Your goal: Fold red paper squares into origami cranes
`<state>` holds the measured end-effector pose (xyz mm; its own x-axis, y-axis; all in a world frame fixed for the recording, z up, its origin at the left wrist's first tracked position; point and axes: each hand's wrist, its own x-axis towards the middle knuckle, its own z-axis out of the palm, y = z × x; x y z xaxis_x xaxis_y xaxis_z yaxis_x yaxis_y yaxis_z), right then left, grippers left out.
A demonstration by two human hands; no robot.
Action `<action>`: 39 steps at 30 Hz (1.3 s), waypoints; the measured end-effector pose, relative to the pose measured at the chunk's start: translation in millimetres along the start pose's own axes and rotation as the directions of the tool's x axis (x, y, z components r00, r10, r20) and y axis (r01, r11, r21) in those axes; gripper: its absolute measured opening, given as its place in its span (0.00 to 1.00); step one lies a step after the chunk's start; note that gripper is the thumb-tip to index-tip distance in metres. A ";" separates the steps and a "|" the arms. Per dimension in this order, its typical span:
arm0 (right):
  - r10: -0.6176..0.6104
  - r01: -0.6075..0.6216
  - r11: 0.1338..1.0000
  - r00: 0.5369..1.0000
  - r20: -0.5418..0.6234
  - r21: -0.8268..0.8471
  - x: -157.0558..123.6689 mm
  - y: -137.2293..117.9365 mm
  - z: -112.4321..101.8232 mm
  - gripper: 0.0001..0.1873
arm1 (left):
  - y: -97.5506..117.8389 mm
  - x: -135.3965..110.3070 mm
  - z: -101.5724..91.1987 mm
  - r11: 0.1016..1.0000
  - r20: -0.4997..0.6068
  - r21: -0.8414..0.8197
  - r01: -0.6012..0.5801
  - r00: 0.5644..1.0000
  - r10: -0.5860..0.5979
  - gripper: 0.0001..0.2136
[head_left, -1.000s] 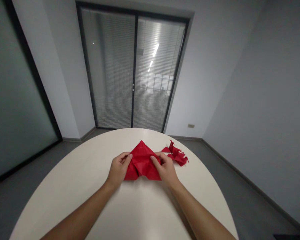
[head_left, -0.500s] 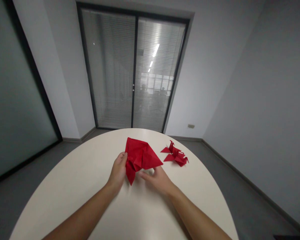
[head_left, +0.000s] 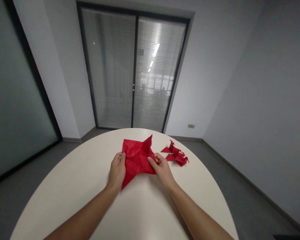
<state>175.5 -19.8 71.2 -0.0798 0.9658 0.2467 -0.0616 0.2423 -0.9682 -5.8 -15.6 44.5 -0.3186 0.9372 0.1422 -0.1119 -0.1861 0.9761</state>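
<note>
A creased sheet of red paper (head_left: 137, 160) is stretched between my two hands above the table. One corner of it points up at the back and another hangs down toward me on the left. My left hand (head_left: 118, 170) pinches its left edge, thumb on top. On the right side, my right hand (head_left: 162, 168) grips the paper with the thumb on its face and the fingers behind. Just beyond the right hand lie folded red paper cranes (head_left: 177, 156), close together on the table.
The round white table (head_left: 77, 186) fills the lower middle. Behind it stand glass panels with blinds (head_left: 115, 83) in a dark frame. A wall socket (head_left: 191, 126) sits low on the pale wall (head_left: 215, 66) to the right.
My right hand has risen from beneath the paper and taken hold of its right side. The paper is spread wider, and a corner now sticks up at the back.
</note>
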 end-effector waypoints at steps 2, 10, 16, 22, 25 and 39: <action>0.049 -0.050 0.998 0.998 0.036 0.035 0.8 0.6 -4.1 0.24 | 2.5 1.9 -2.1 0.998 -0.003 0.045 -0.039 0.999 0.039 0.23; 0.184 -0.227 0.953 0.960 0.212 0.202 2.9 0.2 -23.6 0.24 | 10.1 20.5 -18.5 0.976 0.066 0.140 -0.168 0.985 0.160 0.25; 0.210 -0.194 0.933 0.977 -0.022 0.305 6.6 9.7 -17.6 0.26 | -5.2 32.4 -26.3 0.980 -0.029 0.157 -0.126 0.991 0.132 0.24; 0.218 -0.241 0.940 0.969 0.118 0.240 -2.1 10.3 -6.2 0.28 | -15.5 34.8 -27.0 0.973 -0.052 0.203 -0.108 0.991 0.121 0.21; 0.222 -0.230 0.964 0.972 0.072 0.134 1.3 18.3 -12.2 0.25 | -19.9 42.3 -30.3 0.957 -0.104 0.277 -0.087 0.987 0.120 0.20; -0.198 -0.092 0.286 0.968 -0.153 -0.954 7.2 -17.4 -60.6 0.14 | -11.9 79.2 -97.7 0.415 -0.051 0.908 -0.055 0.969 0.242 0.25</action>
<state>236.3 -11.4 87.4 0.0869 0.9011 0.4249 0.9388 0.0687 -0.3377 -121.7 32.0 28.1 -0.3839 0.8480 0.3653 0.8262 0.1389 0.5460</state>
